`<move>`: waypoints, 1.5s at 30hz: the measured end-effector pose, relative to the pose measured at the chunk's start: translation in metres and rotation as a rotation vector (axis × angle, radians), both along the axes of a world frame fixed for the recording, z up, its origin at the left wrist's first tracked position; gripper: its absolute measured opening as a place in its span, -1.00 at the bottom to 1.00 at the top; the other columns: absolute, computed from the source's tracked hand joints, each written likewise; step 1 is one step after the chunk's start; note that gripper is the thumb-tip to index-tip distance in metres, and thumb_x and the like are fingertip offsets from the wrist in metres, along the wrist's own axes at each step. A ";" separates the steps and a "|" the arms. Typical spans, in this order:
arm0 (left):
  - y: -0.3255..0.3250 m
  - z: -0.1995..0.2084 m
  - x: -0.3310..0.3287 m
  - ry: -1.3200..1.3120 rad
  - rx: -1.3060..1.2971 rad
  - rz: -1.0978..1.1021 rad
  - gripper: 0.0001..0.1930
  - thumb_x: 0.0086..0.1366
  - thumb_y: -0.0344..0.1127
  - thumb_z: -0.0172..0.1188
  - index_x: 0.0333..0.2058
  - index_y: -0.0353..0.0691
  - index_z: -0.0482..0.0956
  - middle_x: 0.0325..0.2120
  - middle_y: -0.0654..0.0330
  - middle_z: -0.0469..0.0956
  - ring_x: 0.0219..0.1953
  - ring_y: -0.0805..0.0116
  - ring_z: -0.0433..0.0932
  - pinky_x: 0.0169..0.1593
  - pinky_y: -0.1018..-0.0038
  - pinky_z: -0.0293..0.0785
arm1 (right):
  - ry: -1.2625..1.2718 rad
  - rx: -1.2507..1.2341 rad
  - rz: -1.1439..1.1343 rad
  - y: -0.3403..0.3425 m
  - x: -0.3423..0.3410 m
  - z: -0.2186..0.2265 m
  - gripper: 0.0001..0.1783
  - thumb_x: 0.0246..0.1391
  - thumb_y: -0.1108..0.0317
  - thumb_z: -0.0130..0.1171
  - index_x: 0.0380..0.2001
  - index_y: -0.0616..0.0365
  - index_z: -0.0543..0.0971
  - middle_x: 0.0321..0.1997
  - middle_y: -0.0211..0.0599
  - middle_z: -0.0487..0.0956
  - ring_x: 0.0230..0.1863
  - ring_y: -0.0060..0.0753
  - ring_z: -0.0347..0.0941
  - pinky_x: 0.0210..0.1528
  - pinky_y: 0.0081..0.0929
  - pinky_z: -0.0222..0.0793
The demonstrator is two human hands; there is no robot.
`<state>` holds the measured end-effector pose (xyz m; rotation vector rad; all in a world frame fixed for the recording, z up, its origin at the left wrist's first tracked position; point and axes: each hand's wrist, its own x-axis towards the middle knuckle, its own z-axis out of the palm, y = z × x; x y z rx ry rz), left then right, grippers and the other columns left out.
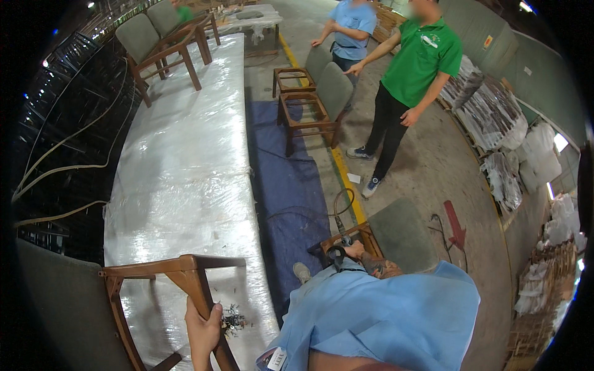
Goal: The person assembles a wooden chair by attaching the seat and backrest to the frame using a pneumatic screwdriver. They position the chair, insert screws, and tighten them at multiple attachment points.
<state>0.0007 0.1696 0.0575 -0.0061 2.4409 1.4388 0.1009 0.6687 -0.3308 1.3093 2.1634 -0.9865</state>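
At the lower left, my left hand (203, 329) is wrapped round a leg of a brown wooden chair (179, 266) with a grey padded back, tipped on a plastic-wrapped table (185, 185). Beside that leg lies a small heap of dark screws or similar fasteners (232, 320). My right hand (355, 250) is down beside my body, its fingers closed around a dark hand tool (337, 252) that a hose seems to reach; its exact kind is unclear. Just beyond it stands another wooden chair with a grey back (399, 232). My sleeve and body hide part of it.
Two grey-backed chairs (309, 111) without seats stand on the blue floor sheet (281, 167). A person in green (421, 62) touches one; a person in blue (352, 28) stands behind. More chairs (164, 46) sit at the table's far end. A hose (346, 201) loops across the floor.
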 end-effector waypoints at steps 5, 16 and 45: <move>-0.003 -0.008 0.001 -0.004 0.063 0.025 -0.60 0.20 -0.55 0.19 0.03 -0.35 0.35 -0.41 0.21 0.51 -0.46 0.47 0.47 -0.36 0.50 0.42 | -0.037 0.069 0.023 -0.002 -0.002 -0.008 -0.12 -0.48 -0.15 0.40 -0.23 0.51 0.61 -0.15 0.25 0.62 -0.07 0.03 0.60 -0.10 -0.27 0.50; -0.005 -0.009 0.002 -0.055 0.066 0.061 -0.61 0.20 -0.56 0.17 0.02 -0.33 0.36 -0.41 0.22 0.48 -0.45 0.49 0.45 -0.35 0.52 0.41 | -0.076 -0.040 0.006 -0.006 -0.015 0.008 -0.33 -0.31 -0.10 0.29 -0.24 0.27 0.70 -0.11 0.08 0.66 -0.02 0.00 0.59 -0.02 -0.27 0.47; 0.000 -0.007 0.001 -0.098 0.097 0.094 -0.64 0.23 -0.53 0.17 0.00 -0.32 0.36 -0.40 0.21 0.52 -0.44 0.47 0.49 -0.35 0.51 0.44 | -0.022 -0.028 0.090 -0.021 -0.023 0.059 -0.31 -0.16 -0.26 0.21 -0.52 0.32 0.69 -0.32 0.00 0.69 -0.16 -0.02 0.62 -0.01 -0.23 0.46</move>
